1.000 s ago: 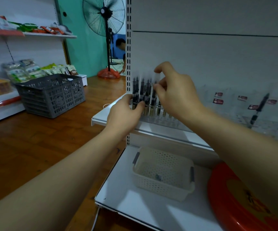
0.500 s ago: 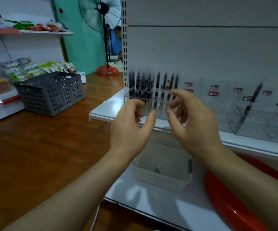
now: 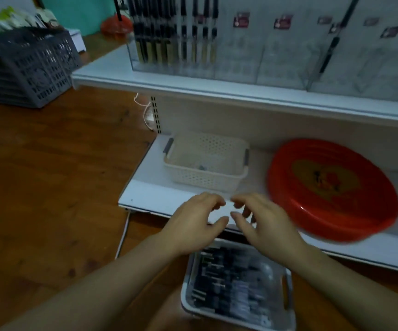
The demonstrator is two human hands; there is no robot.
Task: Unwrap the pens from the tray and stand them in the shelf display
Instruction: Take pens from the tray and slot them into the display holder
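I hold my left hand (image 3: 196, 222) and right hand (image 3: 263, 223) together, loosely curled and empty, above the tray (image 3: 288, 314), presumably ready to pick wrapped pens (image 3: 229, 287).

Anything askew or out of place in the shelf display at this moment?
One pen leans diagonally, alone in a right-hand section of the clear display, while the other pens stand upright together at its left end. Nothing looks spilled or damaged, though the frame is blurred.
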